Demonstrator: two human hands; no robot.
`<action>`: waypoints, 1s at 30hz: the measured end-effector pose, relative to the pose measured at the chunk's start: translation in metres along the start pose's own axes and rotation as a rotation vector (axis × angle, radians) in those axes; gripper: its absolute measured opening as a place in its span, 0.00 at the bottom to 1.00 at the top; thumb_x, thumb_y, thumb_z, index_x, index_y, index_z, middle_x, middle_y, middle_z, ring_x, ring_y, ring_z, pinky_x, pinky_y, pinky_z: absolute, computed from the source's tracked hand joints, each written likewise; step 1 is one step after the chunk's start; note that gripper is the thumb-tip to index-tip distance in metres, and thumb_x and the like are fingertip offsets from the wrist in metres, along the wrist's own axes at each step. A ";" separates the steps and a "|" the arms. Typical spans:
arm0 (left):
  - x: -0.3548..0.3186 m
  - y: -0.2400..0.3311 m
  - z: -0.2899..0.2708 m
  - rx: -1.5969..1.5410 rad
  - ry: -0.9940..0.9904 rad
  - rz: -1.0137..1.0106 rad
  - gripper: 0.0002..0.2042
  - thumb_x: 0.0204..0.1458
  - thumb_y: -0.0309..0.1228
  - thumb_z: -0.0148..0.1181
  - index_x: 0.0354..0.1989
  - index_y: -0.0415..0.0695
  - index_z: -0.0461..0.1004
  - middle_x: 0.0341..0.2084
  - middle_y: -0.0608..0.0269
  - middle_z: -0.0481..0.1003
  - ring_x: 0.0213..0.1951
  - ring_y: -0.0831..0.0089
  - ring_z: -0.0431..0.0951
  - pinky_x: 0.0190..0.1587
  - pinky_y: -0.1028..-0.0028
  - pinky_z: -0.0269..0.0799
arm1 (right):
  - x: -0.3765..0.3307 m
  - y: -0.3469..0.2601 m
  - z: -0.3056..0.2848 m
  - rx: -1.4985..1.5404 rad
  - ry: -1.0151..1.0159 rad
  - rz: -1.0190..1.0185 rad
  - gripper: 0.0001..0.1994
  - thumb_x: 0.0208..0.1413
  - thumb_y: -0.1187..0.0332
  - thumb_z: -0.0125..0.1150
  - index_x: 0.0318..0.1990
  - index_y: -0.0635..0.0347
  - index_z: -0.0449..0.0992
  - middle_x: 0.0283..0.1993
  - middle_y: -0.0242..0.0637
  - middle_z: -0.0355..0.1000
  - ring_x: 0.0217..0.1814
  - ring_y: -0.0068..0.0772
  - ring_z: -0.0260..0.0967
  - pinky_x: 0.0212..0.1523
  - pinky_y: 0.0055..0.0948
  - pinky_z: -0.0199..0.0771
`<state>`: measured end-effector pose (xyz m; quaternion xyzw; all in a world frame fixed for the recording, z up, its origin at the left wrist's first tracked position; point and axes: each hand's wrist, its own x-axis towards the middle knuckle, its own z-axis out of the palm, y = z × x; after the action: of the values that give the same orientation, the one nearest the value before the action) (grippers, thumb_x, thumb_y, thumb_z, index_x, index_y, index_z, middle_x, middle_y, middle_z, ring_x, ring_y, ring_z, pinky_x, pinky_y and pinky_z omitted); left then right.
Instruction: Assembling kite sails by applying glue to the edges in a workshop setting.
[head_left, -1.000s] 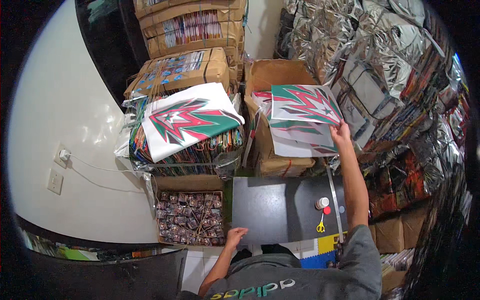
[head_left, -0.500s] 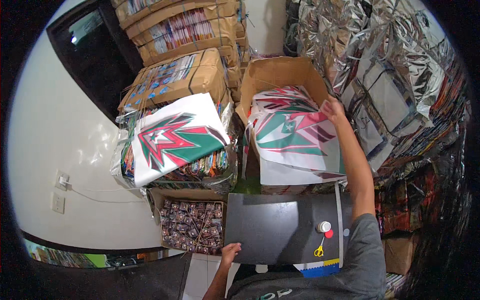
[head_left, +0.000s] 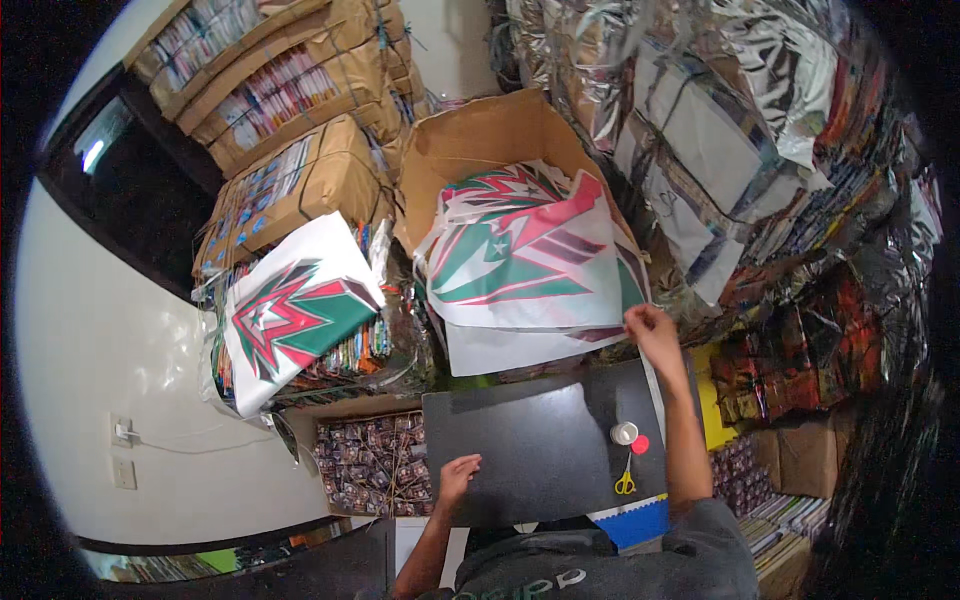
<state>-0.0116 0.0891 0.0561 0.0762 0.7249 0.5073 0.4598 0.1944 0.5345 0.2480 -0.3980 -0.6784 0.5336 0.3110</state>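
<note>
A white sheet printed with red, green and dark jagged shapes and a star [head_left: 480, 285] lies loosely over the open cardboard box [head_left: 470, 135], its far right corner flopped up. Beside its near right corner is my right hand [head_left: 655, 338], fingers bent and loosely apart; no sheet shows between them. My left hand [head_left: 459, 478] hovers at the left edge of the black board [head_left: 520, 430], fingers apart with nothing visible in them. To the left, a similar printed sheet [head_left: 300, 310] is draped across a stack of colourful packets. More printed sheets lie inside the box.
On the board are a small white jar [head_left: 624, 433], a red round lid [head_left: 640, 444] and yellow-handled scissors [head_left: 625, 483]. A carton of small dark packets [head_left: 370, 460] stands at its left. Tied cardboard bundles [head_left: 290, 180] and silver-wrapped stacks [head_left: 690, 160] crowd the back and right.
My right hand has let go of the sheet's far right corner and come down toward its near right corner. The head view has shifted right. My left hand stays near the board's edge.
</note>
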 end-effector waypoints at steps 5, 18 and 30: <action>-0.004 0.009 0.010 0.089 -0.053 0.072 0.12 0.60 0.37 0.64 0.40 0.40 0.83 0.34 0.65 0.83 0.37 0.79 0.81 0.37 0.78 0.72 | -0.032 0.028 0.019 0.059 0.083 0.060 0.12 0.62 0.62 0.64 0.37 0.64 0.76 0.25 0.30 0.74 0.25 0.19 0.70 0.26 0.23 0.67; -0.048 -0.011 0.005 -0.048 -0.073 -0.048 0.15 0.65 0.38 0.56 0.54 0.44 0.77 0.42 0.66 0.80 0.38 0.77 0.80 0.39 0.78 0.73 | 0.083 -0.104 0.071 0.663 -0.154 0.245 0.16 0.64 0.59 0.57 0.52 0.60 0.70 0.51 0.41 0.71 0.50 0.40 0.73 0.50 0.47 0.80; -0.061 -0.041 -0.013 -0.042 -0.115 0.125 0.14 0.65 0.37 0.55 0.53 0.44 0.79 0.41 0.65 0.81 0.36 0.77 0.80 0.36 0.79 0.70 | 0.138 -0.274 0.127 1.039 -0.314 -0.077 0.23 0.66 0.64 0.50 0.63 0.66 0.61 0.58 0.48 0.66 0.65 0.52 0.65 0.66 0.62 0.67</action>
<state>0.0277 0.0259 0.0594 0.1405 0.6804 0.5447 0.4697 -0.0374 0.5628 0.4833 -0.0823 -0.3777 0.8399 0.3809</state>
